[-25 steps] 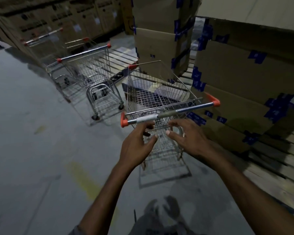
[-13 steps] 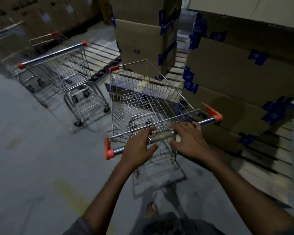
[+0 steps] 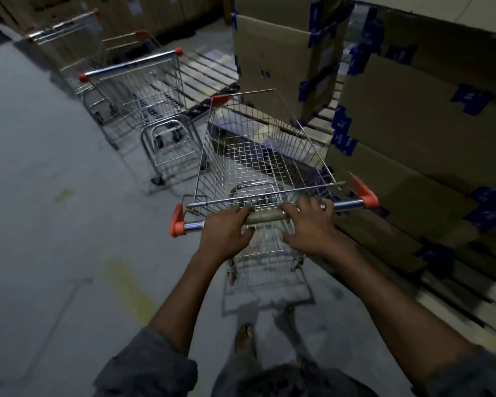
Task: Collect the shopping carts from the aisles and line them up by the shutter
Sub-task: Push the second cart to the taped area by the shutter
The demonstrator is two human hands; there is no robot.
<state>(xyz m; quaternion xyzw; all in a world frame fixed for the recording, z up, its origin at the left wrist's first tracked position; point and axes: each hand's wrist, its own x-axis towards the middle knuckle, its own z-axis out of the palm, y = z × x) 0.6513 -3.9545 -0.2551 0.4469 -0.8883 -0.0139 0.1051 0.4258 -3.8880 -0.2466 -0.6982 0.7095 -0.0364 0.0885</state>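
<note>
Where the fingers close: on the handle bar (image 3: 265,216) of the nearest shopping cart (image 3: 258,156), both sets curled over its top.
Left hand (image 3: 226,233): grasping the bar, fingers wrapped over its far side, thumb spread along the near side.
Right hand (image 3: 312,227): grasping the same bar a little right of the left-hand fingers, with a ring (image 3: 323,207) on one finger.
Bare bar: a short stretch shows between the two sets of fingers.
Left end cap (image 3: 177,222): orange, just left of the left-hand fingers.
Right end cap (image 3: 365,196): orange, right of the right-hand fingers.
Wire basket: directly beyond the fingertips.
Second cart (image 3: 138,90): beyond and left of the left-hand fingers, apart from the held one.
Far carts (image 3: 66,30): farther off the same way, blurred.
Cardboard boxes (image 3: 413,124): stacked right of the right-hand fingers, patched with blue tape (image 3: 342,136).
Pallet slats (image 3: 209,70): beyond the fingertips, under the boxes.
Floor (image 3: 40,196): grey, left of the left-hand fingers, with a faded yellow mark (image 3: 129,287).
Foot (image 3: 244,336): on the near side of the fingers, behind the cart.
</note>
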